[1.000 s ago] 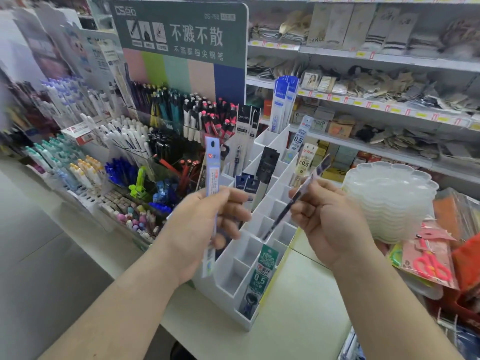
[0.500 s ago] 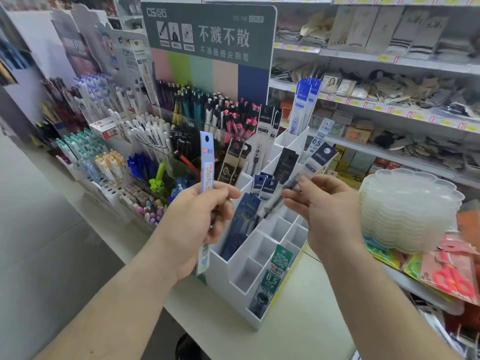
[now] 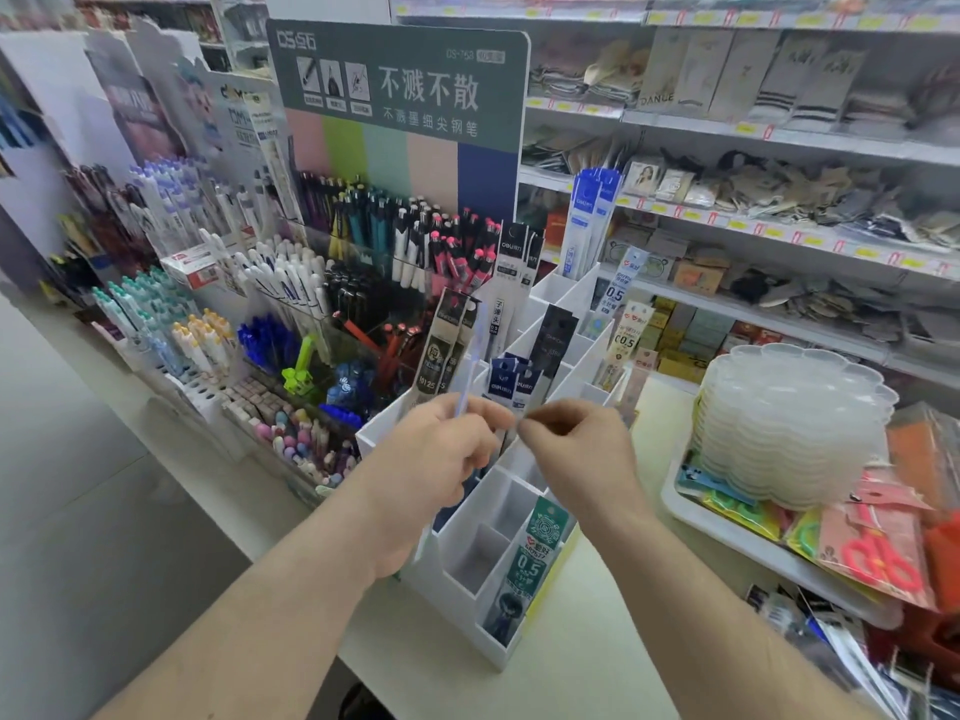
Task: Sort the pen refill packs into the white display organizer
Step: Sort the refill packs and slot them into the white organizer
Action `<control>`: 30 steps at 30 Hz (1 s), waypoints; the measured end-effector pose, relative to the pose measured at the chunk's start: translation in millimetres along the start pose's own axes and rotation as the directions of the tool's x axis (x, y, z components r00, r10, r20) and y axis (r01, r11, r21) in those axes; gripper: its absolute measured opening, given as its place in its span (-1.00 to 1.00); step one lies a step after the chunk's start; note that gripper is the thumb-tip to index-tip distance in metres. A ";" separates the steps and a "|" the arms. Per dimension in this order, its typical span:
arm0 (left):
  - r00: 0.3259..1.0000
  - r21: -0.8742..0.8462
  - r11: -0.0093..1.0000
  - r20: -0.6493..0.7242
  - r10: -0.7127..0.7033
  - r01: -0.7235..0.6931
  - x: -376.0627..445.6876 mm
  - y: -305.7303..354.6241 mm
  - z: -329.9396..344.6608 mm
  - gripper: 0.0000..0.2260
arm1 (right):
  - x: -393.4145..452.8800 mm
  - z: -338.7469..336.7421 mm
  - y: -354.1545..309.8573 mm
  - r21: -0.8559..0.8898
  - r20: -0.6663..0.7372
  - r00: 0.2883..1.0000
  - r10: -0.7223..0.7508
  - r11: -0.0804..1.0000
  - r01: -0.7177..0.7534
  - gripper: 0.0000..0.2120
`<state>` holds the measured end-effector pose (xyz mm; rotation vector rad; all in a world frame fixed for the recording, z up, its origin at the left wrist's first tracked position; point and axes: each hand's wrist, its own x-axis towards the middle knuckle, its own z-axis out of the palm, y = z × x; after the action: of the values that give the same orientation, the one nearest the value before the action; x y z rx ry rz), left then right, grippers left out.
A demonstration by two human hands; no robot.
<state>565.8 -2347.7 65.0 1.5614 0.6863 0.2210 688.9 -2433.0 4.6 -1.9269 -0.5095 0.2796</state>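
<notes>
White organizer already holds several refill packs, but front compartments are free, the left hand grips a blurred pack, and the right hand pinches something unclear.

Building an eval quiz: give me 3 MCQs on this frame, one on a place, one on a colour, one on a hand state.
1. Where does the green "0.5" refill pack sit in the white compartmented display organizer?
A. back row
B. front right slot
C. on the counter

2. What colour are the scissors handles in the packet at lower right?
A. pink
B. blue
C. black

3. What is the left hand doing?
A. resting flat
B. hanging idle
C. gripping a thin blue-topped refill pack

Answers: 1 B, the pack stands in the nearest right compartment. 2 A, the loops show pink through the wrap. 3 C, fingers curl round the blurred strip above the organizer.
</notes>
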 end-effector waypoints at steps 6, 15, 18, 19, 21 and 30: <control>0.971 0.504 0.863 0.223 -0.089 -0.037 -3.0 -3.0 11.6 -0.79 | -34.7 -28.7 -23.8 0.604 0.288 0.942 -0.172 0.796 -0.039 -0.77; 0.959 0.393 0.915 0.284 -0.024 -0.093 2.3 -14.4 17.3 -0.87 | -28.4 -43.8 -11.7 0.629 0.161 0.986 -0.049 0.775 -0.064 -0.92; 0.956 0.225 0.971 0.295 0.008 -0.078 6.8 -19.5 19.5 -0.83 | -22.2 -51.3 -6.5 0.735 0.209 0.977 -0.037 0.665 -0.132 -0.82; 0.955 0.171 0.982 0.297 0.024 -0.078 7.5 -19.7 21.8 -0.82 | -21.5 -52.9 -5.8 0.757 0.223 0.975 -0.023 0.634 -0.158 -0.83; 0.954 0.099 0.992 0.297 0.049 -0.082 8.9 -20.4 26.8 -0.79 | -20.4 -54.5 -1.9 0.769 0.226 0.974 0.021 0.609 -0.192 -0.81; 0.968 0.221 0.970 0.246 0.047 -0.103 30.7 -28.3 48.0 -0.78 | -13.4 -59.7 21.4 0.570 0.017 0.988 0.156 0.810 -0.138 -0.90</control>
<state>607.5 -2372.3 23.7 1.8052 0.4750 0.0069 706.8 -2495.2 8.3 -1.3756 -0.2140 0.4480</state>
